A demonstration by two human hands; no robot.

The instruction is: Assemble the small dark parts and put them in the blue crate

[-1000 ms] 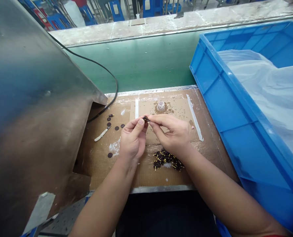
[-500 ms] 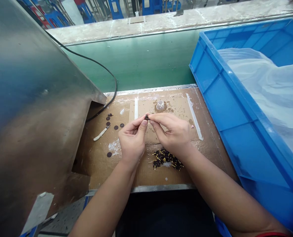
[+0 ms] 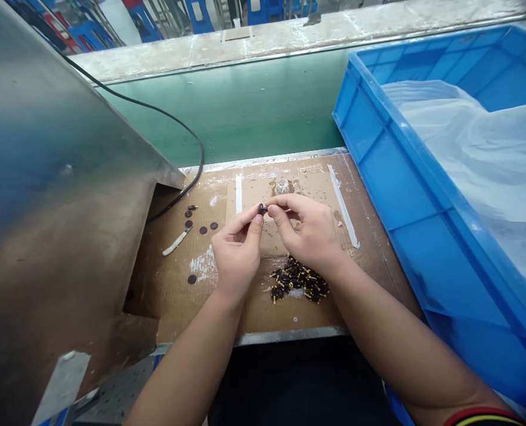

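Above the cardboard sheet, my left hand pinches a small dark piece between thumb and forefinger. My right hand has its thumb and forefinger closed at the right side of that same piece. Just below my right hand lies a pile of small dark pieces with yellow tips. Several dark round discs are scattered on the left of the cardboard, beside a white-handled tool. Behind my hands stands a small clear cup, partly covered by my right hand.
A metal housing fills the left, with a black cable curving beside it. On the right is a blue crate holding white sheeting. A green surface and a pale ledge run across the back.
The whole view has shifted slightly. My right fingers have moved a little on the dark piece, which now shows more between my fingertips. Both hands still hold it.
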